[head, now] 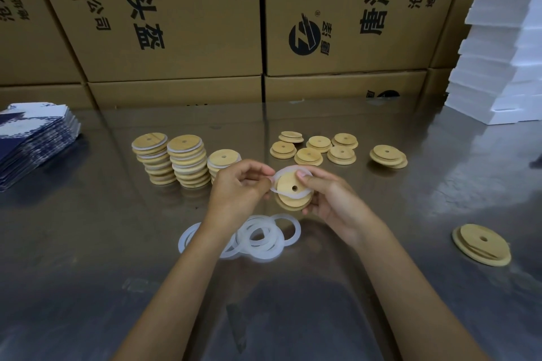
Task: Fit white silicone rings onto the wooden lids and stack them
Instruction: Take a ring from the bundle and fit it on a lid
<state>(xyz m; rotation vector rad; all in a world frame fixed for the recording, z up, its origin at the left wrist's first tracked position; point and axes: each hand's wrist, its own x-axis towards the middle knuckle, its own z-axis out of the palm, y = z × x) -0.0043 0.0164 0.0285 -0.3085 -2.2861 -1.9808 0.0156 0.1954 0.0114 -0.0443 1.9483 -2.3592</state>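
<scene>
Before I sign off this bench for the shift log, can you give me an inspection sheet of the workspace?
Surface: glossy grey metal table, reflective.
Job's things: round wooden lid with centre hole held above the table, white silicone ring partly stretched over it; pile of loose white rings; three stacks of ringed lids; bare lids spread behind, one more at right.
Clutter: blue-and-white flat printed packs at left; white foam slabs at right.
Grippers: left hand pinches the ring; right hand holds the lid.
Cables: nothing seen.
Surroundings: brown printed cardboard cartons behind.
</scene>
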